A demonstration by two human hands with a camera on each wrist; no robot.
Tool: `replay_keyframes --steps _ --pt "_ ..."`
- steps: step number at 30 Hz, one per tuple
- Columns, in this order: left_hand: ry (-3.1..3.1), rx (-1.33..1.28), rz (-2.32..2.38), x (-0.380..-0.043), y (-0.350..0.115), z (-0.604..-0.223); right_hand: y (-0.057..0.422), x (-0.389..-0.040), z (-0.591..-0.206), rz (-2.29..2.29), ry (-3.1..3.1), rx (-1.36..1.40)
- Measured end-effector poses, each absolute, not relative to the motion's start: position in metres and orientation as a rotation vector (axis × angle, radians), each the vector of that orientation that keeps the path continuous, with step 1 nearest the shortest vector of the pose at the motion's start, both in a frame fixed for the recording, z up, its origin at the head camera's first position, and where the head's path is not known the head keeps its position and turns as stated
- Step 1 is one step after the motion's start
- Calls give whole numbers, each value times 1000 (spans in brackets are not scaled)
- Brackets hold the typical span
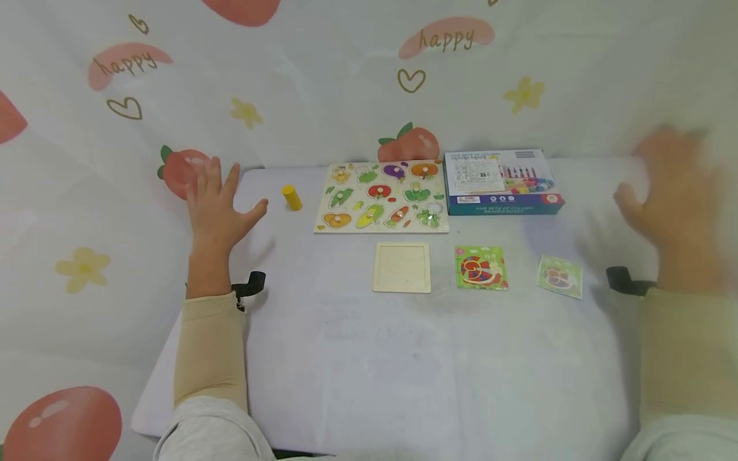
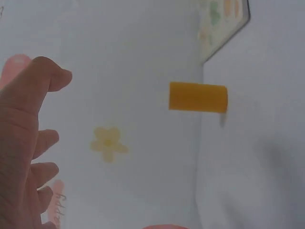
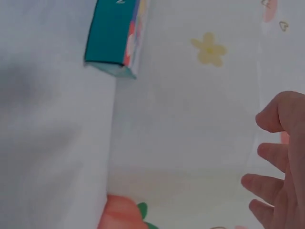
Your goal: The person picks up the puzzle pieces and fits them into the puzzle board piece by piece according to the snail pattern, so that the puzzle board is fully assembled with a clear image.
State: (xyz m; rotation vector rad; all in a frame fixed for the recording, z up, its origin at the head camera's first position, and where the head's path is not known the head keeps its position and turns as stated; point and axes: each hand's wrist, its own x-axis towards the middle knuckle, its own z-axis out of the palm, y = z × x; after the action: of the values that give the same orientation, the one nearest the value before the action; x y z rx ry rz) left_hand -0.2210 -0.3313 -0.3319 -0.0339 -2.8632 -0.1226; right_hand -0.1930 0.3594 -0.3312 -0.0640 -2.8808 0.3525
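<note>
My left hand (image 1: 216, 208) is raised over the left side of the table with fingers spread, holding nothing. Closest to it stands a yellow cylinder (image 1: 292, 198), seen also in the left wrist view (image 2: 198, 97). Over the far right side, my right hand (image 1: 677, 192) is lifted too, blurred, its fingers apart and nothing in them. A boxed set (image 1: 501, 182) with a teal side is the large thing nearest to it. Between the hands lie a square wooden tray (image 1: 401, 267), a snail picture puzzle (image 1: 481, 267) and a small snail picture card (image 1: 560, 276).
A wooden vegetable peg puzzle (image 1: 380, 197) lies at the back middle, its right edge against the boxed set. Behind the table hangs a pale cloth (image 1: 323, 77) printed with fruit, flowers and hearts. Both wrists wear black camera straps.
</note>
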Motion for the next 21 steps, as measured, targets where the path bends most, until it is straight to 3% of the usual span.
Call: replay_keyframes --steps 8,21 --pt "-2778 -218 -163 -211 -309 -314 343 -183 -314 317 -2864 -43" --pt "-2613 -419 -262 -200 -293 -308 317 -165 -300 301 -2638 245"
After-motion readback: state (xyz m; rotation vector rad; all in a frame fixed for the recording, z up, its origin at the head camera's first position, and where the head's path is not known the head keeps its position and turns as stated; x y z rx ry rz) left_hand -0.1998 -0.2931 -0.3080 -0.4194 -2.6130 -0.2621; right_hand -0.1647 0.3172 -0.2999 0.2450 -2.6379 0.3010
